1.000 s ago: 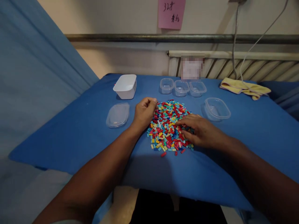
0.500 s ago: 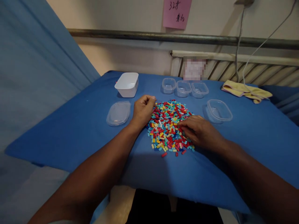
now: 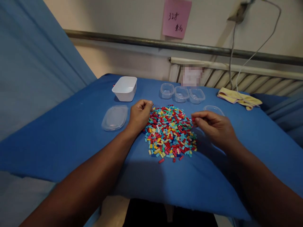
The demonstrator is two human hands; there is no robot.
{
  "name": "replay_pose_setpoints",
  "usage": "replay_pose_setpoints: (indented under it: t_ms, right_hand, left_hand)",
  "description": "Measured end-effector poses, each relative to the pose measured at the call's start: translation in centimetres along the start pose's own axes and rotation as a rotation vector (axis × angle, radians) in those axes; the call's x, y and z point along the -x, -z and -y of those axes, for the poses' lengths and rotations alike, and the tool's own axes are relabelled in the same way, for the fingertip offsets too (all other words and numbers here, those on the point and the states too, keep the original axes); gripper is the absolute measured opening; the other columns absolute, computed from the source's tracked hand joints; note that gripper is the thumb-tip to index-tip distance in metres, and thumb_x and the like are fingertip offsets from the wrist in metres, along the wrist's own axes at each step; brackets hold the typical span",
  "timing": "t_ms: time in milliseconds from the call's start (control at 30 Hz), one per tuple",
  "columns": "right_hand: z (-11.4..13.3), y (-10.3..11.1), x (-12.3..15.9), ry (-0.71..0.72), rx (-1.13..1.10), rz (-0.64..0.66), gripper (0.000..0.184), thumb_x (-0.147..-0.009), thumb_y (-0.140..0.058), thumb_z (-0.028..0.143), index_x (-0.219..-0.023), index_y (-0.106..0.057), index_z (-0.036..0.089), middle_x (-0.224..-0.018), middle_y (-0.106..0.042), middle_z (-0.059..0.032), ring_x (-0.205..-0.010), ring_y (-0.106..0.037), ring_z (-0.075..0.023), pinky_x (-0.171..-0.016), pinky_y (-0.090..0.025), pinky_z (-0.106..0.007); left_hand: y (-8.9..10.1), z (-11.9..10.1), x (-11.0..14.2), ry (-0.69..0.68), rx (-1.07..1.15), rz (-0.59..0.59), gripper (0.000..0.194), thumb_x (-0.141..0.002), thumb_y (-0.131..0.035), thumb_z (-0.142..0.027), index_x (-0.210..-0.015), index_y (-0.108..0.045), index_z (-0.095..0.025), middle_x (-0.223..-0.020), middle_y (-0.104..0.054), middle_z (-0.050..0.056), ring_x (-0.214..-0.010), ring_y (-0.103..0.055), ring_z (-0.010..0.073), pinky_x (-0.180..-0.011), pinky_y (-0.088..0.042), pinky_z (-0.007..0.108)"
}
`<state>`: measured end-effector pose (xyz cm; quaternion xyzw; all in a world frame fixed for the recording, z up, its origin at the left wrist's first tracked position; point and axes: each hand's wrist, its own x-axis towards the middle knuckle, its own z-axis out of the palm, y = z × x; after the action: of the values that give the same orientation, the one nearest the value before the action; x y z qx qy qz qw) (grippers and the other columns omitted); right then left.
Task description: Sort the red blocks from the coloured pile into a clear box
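multicoloured bricks | between left hand, grip unclear | and right hand, pinching red brick

backs, past the far edge of the blue-covered desk, onto a pale wall crossed by a metal pipe, with a pink handwritten note above and a ribbed radiator below, toward the far right corner. is screened past the left edge by a blue curtain. sits in dim, uneven light, with cables hanging from a wall fitting.
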<state>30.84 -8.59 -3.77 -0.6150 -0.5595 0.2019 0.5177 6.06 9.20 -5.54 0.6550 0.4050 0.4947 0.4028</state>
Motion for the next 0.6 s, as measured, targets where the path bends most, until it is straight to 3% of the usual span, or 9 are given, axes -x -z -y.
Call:
replay_pose_setpoints:
  t_ms: [133, 333, 467, 600]
  right_hand:
    - [-1.5, 3.9, -1.2, 0.134, 0.286, -0.242, 0.023, -0.100, -0.070, 0.037, -0.112, -0.083, 0.024, -0.096, -0.081, -0.0078, -0.083, -0.075, -0.0233, -0.080, -0.061, -0.040]
    - [-4.4, 7.3, -2.4, 0.200, 0.617, -0.214, 0.026, -0.099, -0.064, 0.031, -0.114, -0.083, 0.023, -0.109, -0.083, -0.0119, -0.097, -0.078, -0.0299, -0.090, -0.061, -0.048]
    - [-4.2, 6.2, -2.2, 0.257, 0.603, -0.233, 0.023, -0.100, -0.063, 0.028, -0.112, -0.082, 0.024, -0.109, -0.083, -0.0117, -0.100, -0.078, -0.0303, -0.093, -0.062, -0.048]
    - [-3.7, 2.5, -1.7, 0.381, 0.546, 0.019, 0.027, -0.104, -0.060, 0.024, -0.122, -0.080, 0.023, -0.115, -0.083, -0.0126, -0.106, -0.077, -0.0296, -0.096, -0.062, -0.048]
  left_hand:
    - [-0.1, -0.2, 0.0, -0.006, -0.007, 0.010, 0.030, -0.097, -0.066, -0.045, -0.086, -0.071, -0.017, -0.077, -0.069, 0.004, -0.067, -0.056, 0.0145, -0.059, -0.040, 0.026]
    - [-0.2, 0.0, -0.2, 0.002, -0.014, 0.008, 0.029, -0.096, -0.067, -0.045, -0.086, -0.072, -0.017, -0.071, -0.066, 0.002, -0.062, -0.052, 0.0141, -0.057, -0.039, 0.026]
    - [-0.1, 0.0, -0.2, -0.003, -0.008, 0.008, 0.030, -0.095, -0.068, -0.045, -0.086, -0.072, -0.017, -0.072, -0.066, 0.002, -0.062, -0.052, 0.0140, -0.058, -0.039, 0.026]
    - [-0.3, 0.0, -0.1, -0.001, -0.033, 0.012, 0.029, -0.094, -0.068, -0.044, -0.087, -0.073, -0.017, -0.076, -0.070, 0.004, -0.064, -0.054, 0.0145, -0.059, -0.040, 0.026]
